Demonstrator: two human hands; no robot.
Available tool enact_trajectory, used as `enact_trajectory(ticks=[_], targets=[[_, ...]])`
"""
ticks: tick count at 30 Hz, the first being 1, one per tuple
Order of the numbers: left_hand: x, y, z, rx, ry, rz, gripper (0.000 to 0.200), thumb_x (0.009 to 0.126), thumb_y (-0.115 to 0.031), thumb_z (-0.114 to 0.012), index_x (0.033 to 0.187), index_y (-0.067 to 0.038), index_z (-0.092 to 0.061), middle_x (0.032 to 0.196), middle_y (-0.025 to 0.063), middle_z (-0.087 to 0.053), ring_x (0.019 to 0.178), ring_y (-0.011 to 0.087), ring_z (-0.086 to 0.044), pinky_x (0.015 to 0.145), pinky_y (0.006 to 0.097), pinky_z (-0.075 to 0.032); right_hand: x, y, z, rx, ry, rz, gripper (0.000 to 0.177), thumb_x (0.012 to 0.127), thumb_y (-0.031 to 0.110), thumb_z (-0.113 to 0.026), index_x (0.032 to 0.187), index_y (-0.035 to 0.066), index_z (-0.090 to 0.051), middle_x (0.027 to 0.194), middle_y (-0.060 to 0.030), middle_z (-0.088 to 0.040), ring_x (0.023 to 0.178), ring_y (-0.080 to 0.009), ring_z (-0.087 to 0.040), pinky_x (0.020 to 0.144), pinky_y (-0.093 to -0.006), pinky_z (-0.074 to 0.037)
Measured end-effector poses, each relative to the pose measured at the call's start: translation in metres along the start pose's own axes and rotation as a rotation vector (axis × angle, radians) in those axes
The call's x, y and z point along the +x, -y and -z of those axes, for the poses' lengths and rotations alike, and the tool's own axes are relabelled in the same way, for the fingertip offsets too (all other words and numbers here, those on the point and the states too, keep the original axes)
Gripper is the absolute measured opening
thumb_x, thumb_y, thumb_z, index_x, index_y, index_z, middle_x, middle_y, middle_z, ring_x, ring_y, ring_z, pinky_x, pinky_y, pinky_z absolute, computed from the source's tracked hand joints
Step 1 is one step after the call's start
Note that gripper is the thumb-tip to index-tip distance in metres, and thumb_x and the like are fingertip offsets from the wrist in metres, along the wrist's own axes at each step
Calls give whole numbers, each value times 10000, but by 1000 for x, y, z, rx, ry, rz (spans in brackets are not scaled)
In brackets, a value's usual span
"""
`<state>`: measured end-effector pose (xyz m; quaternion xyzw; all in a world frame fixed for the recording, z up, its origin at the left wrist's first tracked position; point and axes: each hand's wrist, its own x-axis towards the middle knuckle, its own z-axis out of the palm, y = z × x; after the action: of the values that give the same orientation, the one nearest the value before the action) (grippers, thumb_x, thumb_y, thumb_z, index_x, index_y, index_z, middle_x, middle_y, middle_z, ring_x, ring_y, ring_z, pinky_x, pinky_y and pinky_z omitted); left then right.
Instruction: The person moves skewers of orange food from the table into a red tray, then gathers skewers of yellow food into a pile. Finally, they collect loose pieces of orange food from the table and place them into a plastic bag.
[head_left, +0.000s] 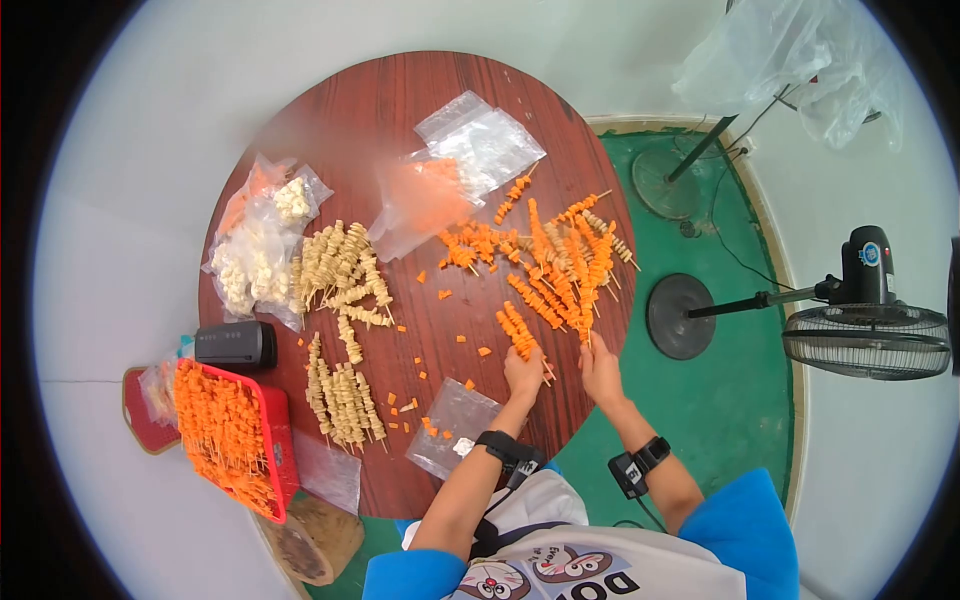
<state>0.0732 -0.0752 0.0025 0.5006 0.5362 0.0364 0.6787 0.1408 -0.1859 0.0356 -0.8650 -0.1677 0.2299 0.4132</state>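
Skewer of orange chunks [517,332] is clamped in the left hand [522,375], the fingers closed round its lower end, just inside the table's [400,100] near-right edge. The right hand [600,368] is close beside it, the two hands apart but almost level; its fingers curl at the near tip of the heap of orange skewers [560,265], and whether they pinch anything cannot be told. That heap spreads toward the table's right edge. Loose orange bits [441,295] lie scattered over the middle of the table, and a flat clear bag [455,420] lies at the near edge, left of the left hand. Pale skewers [345,268] lie in bunches left of centre. Toward the far edge sit a bag of orange pieces [418,205] and empty clear bags [482,140]. Bags of white pieces [252,262] lie at the left edge, with a black device [235,345] below them. A red tray [276,425] loaded with orange skewers overhangs the near-left edge.
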Motion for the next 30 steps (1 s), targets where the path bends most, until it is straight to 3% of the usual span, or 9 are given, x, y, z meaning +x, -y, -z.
enact_trajectory(ticks=[2, 6, 9, 11, 13, 16, 19, 23, 30], targets=[[2, 0, 7, -146, -72, -14, 184, 789, -90, -491, 933, 20, -457, 754, 102, -574, 560, 181, -600, 445, 282, -505, -4, -10, -9, -237, -23, 216, 332, 833, 135, -457, 1144, 33, -400, 632, -152, -568, 592, -317, -570, 501, -404, -427], [16, -10, 6, -120, 73, 74, 168, 835, -84, -453, 980, -3, -436, 854, 98, -541, 679, 182, -586, 584, 293, -505, 17, -8, -27, -457, -3, 349, 326, 825, 156, -471, 1126, 44, -416, 606, -134, -566, 564, -310, -568, 499, -400, -435], [31, -8, 2, -95, 90, 96, 216, 841, -144, -473, 999, 1, -442, 884, 91, -537, 754, 202, -573, 647, 317, -492, 24, 5, -25, -534, 103, 242, 310, 815, 180, -487, 1092, 49, -442, 694, -133, -584, 636, -306, -568, 528, -398, -445], [42, -8, -1, -41, 89, 90, 253, 839, -181, -486, 1004, 6, -444, 886, 94, -536, 780, 220, -567, 673, 339, -490, 24, 16, -15, -589, 17, 402, 271, 812, 187, -491, 1041, 43, -483, 810, -136, -581, 746, -298, -553, 560, -395, -448], [46, -16, -3, 215, -26, 97, 602, 752, -297, -593, 1160, 64, -337, 1063, 188, -453, 968, 307, -498, 800, 372, -435, 35, 19, -7, -540, -85, 399, 245, 805, 191, -499, 997, 39, -493, 802, -133, -571, 766, -294, -540, 573, -387, -454], [24, -50, -14, 219, -164, 126, 875, 700, -369, -631, 1273, 64, -130, 1206, 214, -294, 1118, 342, -347, 887, 416, -354, 61, 15, -7, -472, -207, 333, 179, 786, 177, -517, 884, 27, -530, 809, -134, -565, 756, -288, -551, 593, -383, -470], [18, -59, -31, 479, -220, 150, 1021, 668, -396, -656, 1303, 22, 25, 1222, 194, -246, 1112, 342, -336, 856, 430, -370, 82, 7, -20, -725, -13, 67, 162, 780, 144, -502, 828, -6, -541, 865, -156, -557, 708, -304, -580, 599, -388, -482], [18, -63, -41, 554, -384, 171, 1042, 642, -396, -674, 1318, -19, 24, 1153, 167, -316, 1063, 318, -378, 831, 435, -376, 78, 17, -21, -646, 51, 104, 182, 769, 150, -515, 850, -12, -532, 880, -167, -553, 758, -307, -575, 631, -390, -475], [20, -39, -16, 566, -348, 106, 1011, 629, -352, -688, 1324, -51, -18, 1129, 154, -346, 1048, 304, -396, 815, 442, -380, 46, 13, -16, -507, 300, -169, 251, 739, 197, -559, 908, 17, -512, 960, -160, -530, 898, -324, -532, 742, -414, -437]])
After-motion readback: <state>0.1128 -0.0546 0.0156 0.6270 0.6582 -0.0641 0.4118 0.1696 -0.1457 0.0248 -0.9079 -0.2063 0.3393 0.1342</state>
